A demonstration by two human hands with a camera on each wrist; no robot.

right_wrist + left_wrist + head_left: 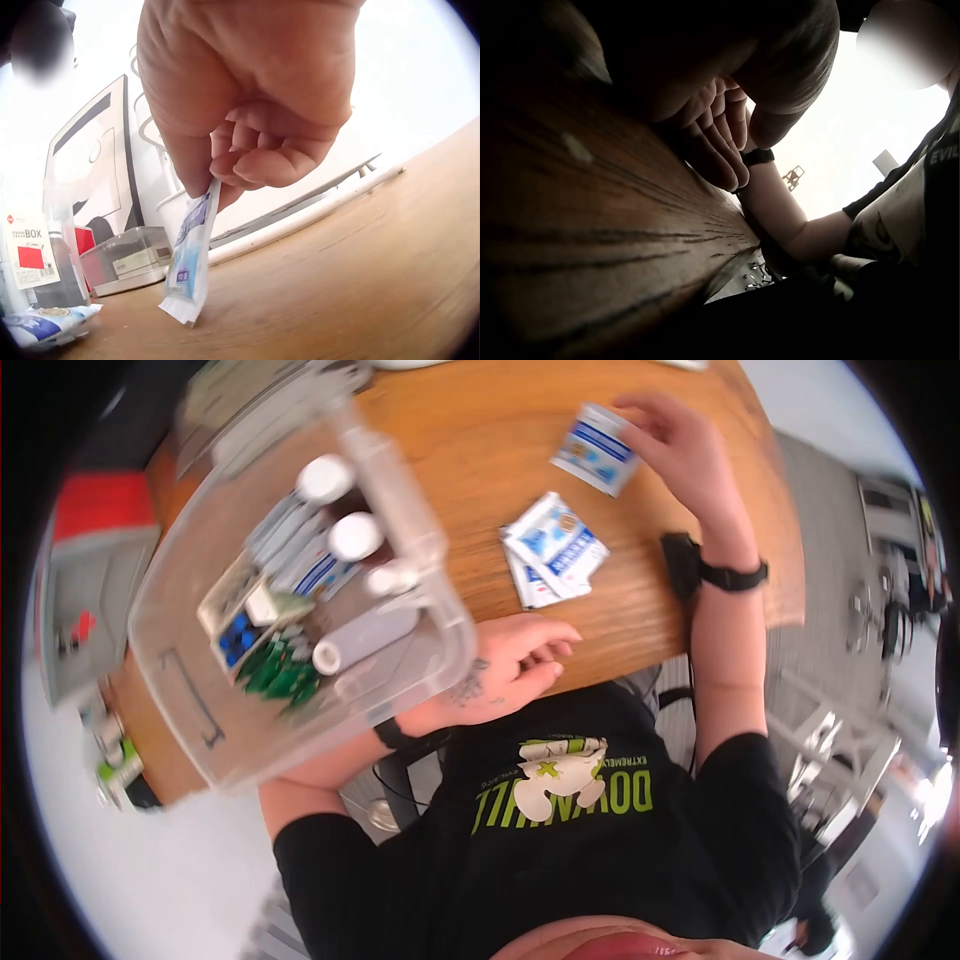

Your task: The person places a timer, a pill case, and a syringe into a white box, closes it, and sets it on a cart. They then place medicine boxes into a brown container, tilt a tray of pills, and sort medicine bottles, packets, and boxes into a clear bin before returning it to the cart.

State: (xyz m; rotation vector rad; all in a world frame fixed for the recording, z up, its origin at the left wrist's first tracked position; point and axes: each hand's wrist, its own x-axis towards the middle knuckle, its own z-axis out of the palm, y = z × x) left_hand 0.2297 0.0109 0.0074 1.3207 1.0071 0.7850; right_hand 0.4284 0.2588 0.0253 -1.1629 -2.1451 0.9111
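My right hand [690, 455] pinches a white and blue sachet [597, 450] between thumb and fingertips at the far right of the table. In the right wrist view that sachet [189, 259] hangs from the fingertips, its lower end close over the wood. Nearer me lies a small overlapping pile of similar sachets [556, 550]. At the front edge of the table my left hand [510, 665] rests with loosely curled fingers and nothing in them. It lies beside the near corner of a clear plastic box, and in the left wrist view its fingers [712, 150] are dark against the wood.
The clear plastic box [428, 530] at left holds white-capped bottles [326, 480], a white roll [368, 635], green packets [275, 675] and a small tray with blue items [237, 638]. A grey container with a red part [105, 505] stands farther left. The wooden table [470, 420] ends near my body.
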